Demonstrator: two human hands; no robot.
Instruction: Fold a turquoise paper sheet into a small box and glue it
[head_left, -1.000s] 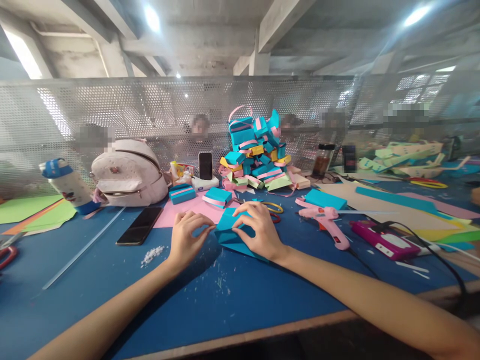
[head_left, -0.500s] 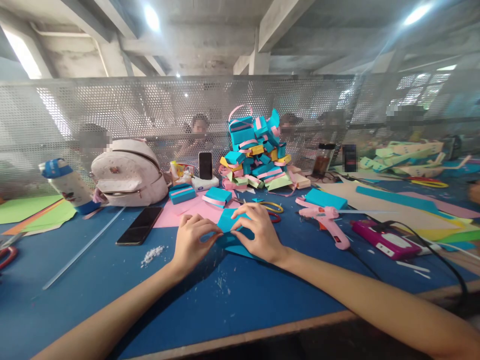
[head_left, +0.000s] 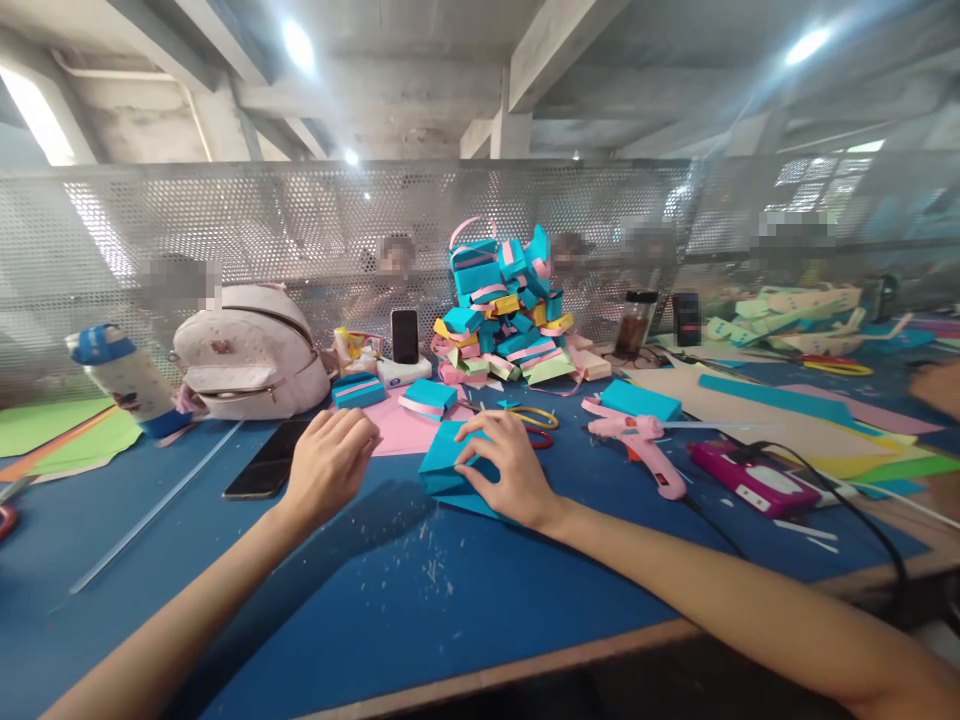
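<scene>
A folded piece of blue paper (head_left: 442, 465) lies on the table in front of me, part of it standing up in folds. My right hand (head_left: 510, 465) is on it, with thumb and fingers bent together over its right side. To the left, my left hand (head_left: 330, 465) is raised apart from the paper with its fingers curled in. Whether anything is inside those fingers is hidden. Behind it lies a black phone (head_left: 255, 472), partly covered by the hand. A small blue paper box with a pink band (head_left: 429, 398) sits just beyond the blue paper.
A pink glue gun (head_left: 645, 445) and a purple corded device (head_left: 754, 478) are on the right. At the back rise a heap of paper boxes (head_left: 499, 310) and a white backpack (head_left: 247, 355). A bottle (head_left: 131, 385) and clear stick (head_left: 161, 505) are at left.
My left hand has let go of the blue paper and moved left, its fingers curling in. My right hand has stayed on the paper. The view has shifted slightly.
</scene>
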